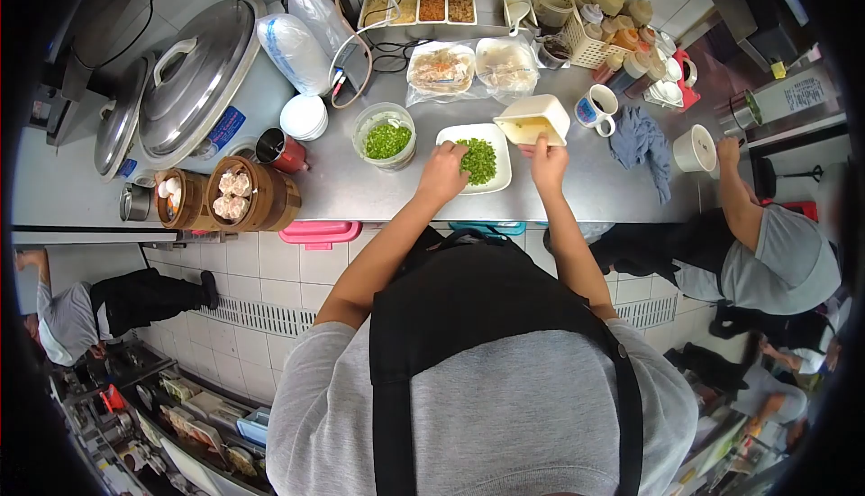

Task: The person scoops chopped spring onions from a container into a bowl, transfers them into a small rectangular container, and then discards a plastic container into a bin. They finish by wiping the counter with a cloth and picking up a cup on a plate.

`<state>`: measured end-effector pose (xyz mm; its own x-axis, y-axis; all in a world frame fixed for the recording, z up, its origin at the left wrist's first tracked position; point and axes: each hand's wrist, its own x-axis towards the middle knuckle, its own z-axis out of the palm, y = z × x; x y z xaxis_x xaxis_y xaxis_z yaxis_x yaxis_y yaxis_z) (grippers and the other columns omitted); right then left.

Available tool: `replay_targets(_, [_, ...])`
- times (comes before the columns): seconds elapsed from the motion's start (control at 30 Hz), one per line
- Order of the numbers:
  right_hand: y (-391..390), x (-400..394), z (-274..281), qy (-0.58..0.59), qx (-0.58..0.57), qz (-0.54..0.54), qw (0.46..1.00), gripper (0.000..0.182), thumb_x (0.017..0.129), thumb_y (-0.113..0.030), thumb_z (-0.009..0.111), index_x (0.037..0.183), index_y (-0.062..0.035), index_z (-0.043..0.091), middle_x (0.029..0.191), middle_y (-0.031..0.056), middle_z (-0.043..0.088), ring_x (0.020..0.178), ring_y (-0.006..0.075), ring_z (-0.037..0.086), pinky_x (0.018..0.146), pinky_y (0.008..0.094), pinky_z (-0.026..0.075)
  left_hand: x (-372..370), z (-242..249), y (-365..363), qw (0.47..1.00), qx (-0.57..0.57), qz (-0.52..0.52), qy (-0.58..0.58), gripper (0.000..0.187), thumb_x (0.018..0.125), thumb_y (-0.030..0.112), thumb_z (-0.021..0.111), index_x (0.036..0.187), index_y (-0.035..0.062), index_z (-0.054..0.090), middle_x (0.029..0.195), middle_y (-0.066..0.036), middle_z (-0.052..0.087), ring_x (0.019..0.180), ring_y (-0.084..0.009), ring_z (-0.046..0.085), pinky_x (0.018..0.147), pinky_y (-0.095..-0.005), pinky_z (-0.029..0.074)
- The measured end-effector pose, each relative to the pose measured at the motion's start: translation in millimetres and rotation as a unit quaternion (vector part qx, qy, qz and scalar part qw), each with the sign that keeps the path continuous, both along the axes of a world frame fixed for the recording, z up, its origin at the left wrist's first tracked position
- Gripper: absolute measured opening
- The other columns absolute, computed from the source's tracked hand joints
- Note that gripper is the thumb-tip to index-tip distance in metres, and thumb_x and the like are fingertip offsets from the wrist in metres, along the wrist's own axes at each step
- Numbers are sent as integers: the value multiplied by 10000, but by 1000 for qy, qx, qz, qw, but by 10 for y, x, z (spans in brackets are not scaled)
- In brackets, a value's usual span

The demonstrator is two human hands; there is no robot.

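A steel counter (pixel 360 185) runs across a tiled kitchen, seen from overhead with the frame edges blacked out by the lens. The left hand (pixel 443 174) rests closed at the 9 o'clock rim of a white plate (pixel 498 176) heaped with chopped greens (pixel 478 160); whether its hidden fingertips pinch any cannot be told. The right hand (pixel 547 160) grips the near edge of a square white bowl (pixel 532 119) at the plate's 1 o'clock; its contents are hard to make out. At the plate's 9 o'clock stands a clear tub (pixel 386 136) of more greens. Bamboo steamers (pixel 239 196) sit far left below a big steel lid (pixel 198 77). A co-worker's hand (pixel 728 150) touches a white cup (pixel 695 148) at 3 o'clock.
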<state>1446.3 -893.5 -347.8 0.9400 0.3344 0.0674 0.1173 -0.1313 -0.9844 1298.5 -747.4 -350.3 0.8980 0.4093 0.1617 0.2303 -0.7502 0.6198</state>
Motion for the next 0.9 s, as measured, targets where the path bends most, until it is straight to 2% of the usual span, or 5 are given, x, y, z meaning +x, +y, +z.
replay_targets(0.1, [-114,-23,-53,26,35,-19,999,338,922,-177,417,919,124,570,731,167,643,627,215,657,556,286,535,194,122,-83,992,23,-21,124,606,608,200,743,1165,127,518,1164,-165,473,1067,-343,464,887,-411,436])
replay_targets(0.23, [-292,-83,-154,58,72,-50,994,333,922,-170,415,923,135,549,757,166,628,636,228,658,547,288,541,452,78,-95,969,77,-60,226,680,566,256,758,1188,168,495,1219,-145,427,1116,-332,426,893,-411,438])
replay_targets(0.67, [-861,-68,-214,183,52,-90,978,316,894,-158,442,944,148,504,751,205,612,591,251,653,471,308,541,839,156,358,966,0,-143,214,189,685,98,628,871,106,661,932,-112,637,909,-270,598,795,-364,483])
replay_targets(0.73, [-873,77,-177,266,-77,-53,960,360,890,-216,460,923,140,506,727,207,609,546,249,641,429,312,524,839,208,364,963,-11,-117,241,162,705,84,600,849,114,667,919,-101,638,906,-264,601,789,-366,488])
replay_targets(0.9, [-801,240,-94,290,-153,-4,945,447,875,-334,483,901,110,523,682,192,620,530,269,627,456,364,514,754,374,310,969,17,-80,233,114,693,79,605,787,105,663,896,-107,644,866,-271,614,746,-385,504])
